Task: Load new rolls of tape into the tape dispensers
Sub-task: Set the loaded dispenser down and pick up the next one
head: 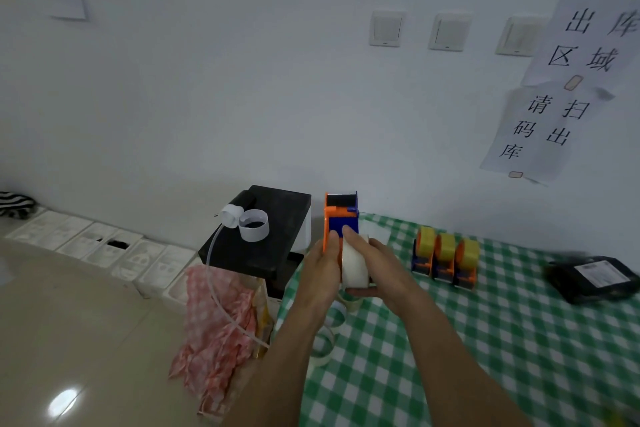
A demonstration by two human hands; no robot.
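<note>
Both my hands are together and raised above the near-left corner of the table [485, 340]. My left hand [320, 267] grips the orange side plate of the tape dispenser [341, 215]. My right hand [377, 263] wraps the white roll of tape [355, 265], which sits against the dispenser body; whether it is fully seated on the hub I cannot tell.

Handling, as judged: the dispenser is light, rigid plastic, best held by its flat side plates and kept clear of the front cutter end. The roll is light and stiff across its width but smooth on its outer face, so it should be held by the rims.

Clearances: the table edge lies directly below my left forearm, with spare rolls [334, 317] near it that a low elbow could knock off. A black box [266, 232] stands close on the left. Three loaded dispensers [445, 258] stand just to the right. Open checked cloth lies nearer me and to the right.
</note>
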